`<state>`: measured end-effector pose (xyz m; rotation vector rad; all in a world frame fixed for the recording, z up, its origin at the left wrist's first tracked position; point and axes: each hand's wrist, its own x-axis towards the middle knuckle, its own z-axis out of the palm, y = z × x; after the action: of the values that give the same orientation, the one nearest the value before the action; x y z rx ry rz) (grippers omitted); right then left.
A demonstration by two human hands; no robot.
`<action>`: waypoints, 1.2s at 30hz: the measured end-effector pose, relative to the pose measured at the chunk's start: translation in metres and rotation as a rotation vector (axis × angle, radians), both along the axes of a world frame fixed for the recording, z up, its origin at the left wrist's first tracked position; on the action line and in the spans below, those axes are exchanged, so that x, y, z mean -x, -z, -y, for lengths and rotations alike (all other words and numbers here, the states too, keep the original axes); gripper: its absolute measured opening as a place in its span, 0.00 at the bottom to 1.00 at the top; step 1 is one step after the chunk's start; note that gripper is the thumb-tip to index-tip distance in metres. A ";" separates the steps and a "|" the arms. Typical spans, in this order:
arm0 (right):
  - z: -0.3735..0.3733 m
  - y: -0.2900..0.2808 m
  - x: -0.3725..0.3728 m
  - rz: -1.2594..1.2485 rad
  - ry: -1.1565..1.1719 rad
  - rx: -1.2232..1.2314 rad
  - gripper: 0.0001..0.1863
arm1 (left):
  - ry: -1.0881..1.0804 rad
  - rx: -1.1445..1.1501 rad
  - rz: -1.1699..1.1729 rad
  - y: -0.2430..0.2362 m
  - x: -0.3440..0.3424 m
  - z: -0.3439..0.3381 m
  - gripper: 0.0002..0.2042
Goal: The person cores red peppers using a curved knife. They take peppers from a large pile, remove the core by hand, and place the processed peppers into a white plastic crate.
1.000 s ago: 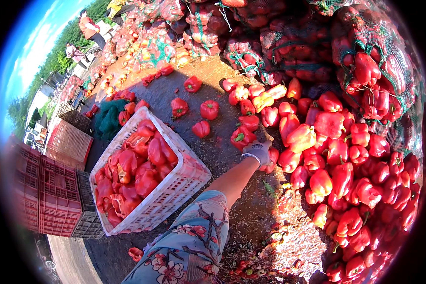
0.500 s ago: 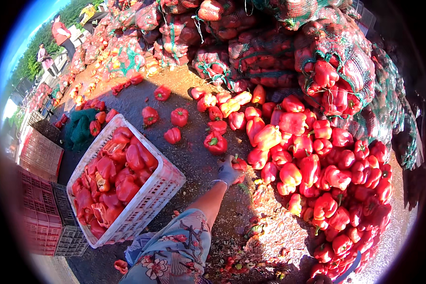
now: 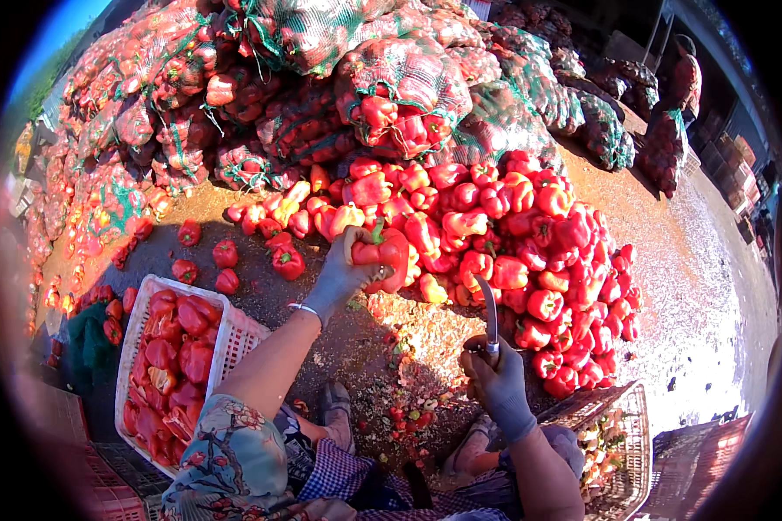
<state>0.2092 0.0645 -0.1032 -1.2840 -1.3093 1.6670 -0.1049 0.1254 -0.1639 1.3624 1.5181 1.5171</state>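
In my gloved left hand (image 3: 346, 271) is a large red bell pepper (image 3: 389, 257), its green stem pointing up, lifted in front of the pepper heap. My gloved right hand (image 3: 498, 384) grips a knife (image 3: 490, 306) by its handle, the curved blade pointing up and apart from the pepper. Just beyond both hands spreads a big heap of red bell peppers (image 3: 547, 260), a few of them partly yellow. To the left of my left arm stands a white plastic crate (image 3: 233, 347) filled with red peppers, some of them cut open.
Mesh sacks of peppers (image 3: 308, 126) are piled behind the heap. Several loose peppers (image 3: 225, 253) lie on the ground. Scraps (image 3: 413, 417) litter the floor between my feet. A crate with trimmings (image 3: 639, 447) stands at my right. Far right, a person (image 3: 688, 82) is beside a sack.
My left hand has come up from the ground with a red pepper. My right hand with the knife has come fully into view. The view has swung to the right.
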 end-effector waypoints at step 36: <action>0.014 0.006 -0.028 0.208 0.076 -0.322 0.15 | 0.257 -0.091 0.455 -0.096 -0.103 0.072 0.22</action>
<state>0.2369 0.0503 -0.1088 -1.3161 -1.5578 1.2338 -0.0016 0.0533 -0.0679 1.1103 0.9676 1.6066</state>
